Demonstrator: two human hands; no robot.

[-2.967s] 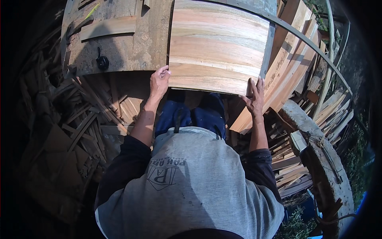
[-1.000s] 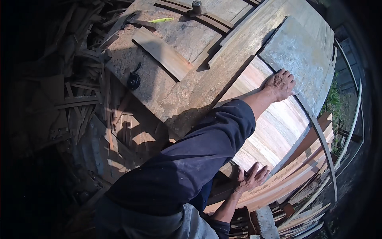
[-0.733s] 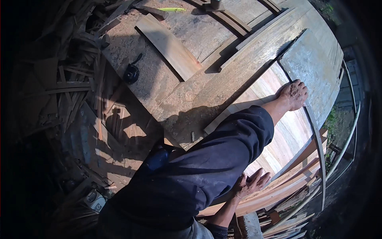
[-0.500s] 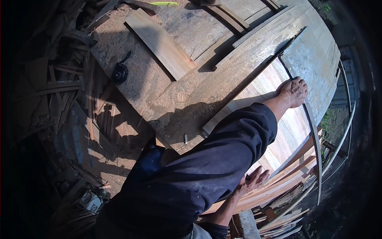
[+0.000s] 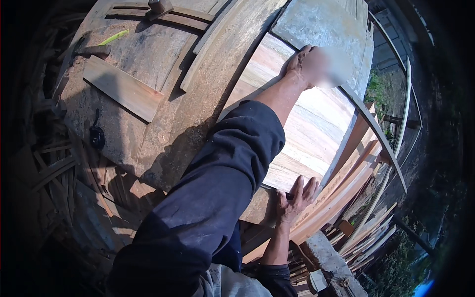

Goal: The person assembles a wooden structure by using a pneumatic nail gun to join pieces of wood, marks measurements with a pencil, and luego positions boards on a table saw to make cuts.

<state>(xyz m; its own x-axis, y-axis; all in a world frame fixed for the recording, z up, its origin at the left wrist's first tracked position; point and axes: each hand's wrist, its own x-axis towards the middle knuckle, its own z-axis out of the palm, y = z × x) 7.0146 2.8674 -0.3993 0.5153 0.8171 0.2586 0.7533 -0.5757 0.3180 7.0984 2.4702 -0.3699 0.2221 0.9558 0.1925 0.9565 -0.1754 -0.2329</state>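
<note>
My left hand [image 5: 303,68] reaches far across a pale panel with wood-grain stripes [image 5: 316,123]. It is closed over a thin, dark, curved strip [image 5: 371,121] at the panel's far edge; a blur hides part of the fingers. One end of the strip sticks out past the right side. Beyond the hand, a grey, weathered sheet [image 5: 316,24] borders the panel. My right hand [image 5: 293,205] rests at the panel's near edge, thumb and fingers spread, fingertips on its surface.
On the sawdust-strewn worktop lie a short plank [image 5: 123,89], a black tape measure [image 5: 97,137] and long battens [image 5: 205,29]. Scrap wood [image 5: 54,173] is heaped at the left. Long boards [image 5: 341,180] run along the right side, near a rough grey block [image 5: 324,247].
The view has shifted, so the worktop now sits farther left and up. My left hand remains at the panel's far edge; the right hand shows more fully at its near edge.
</note>
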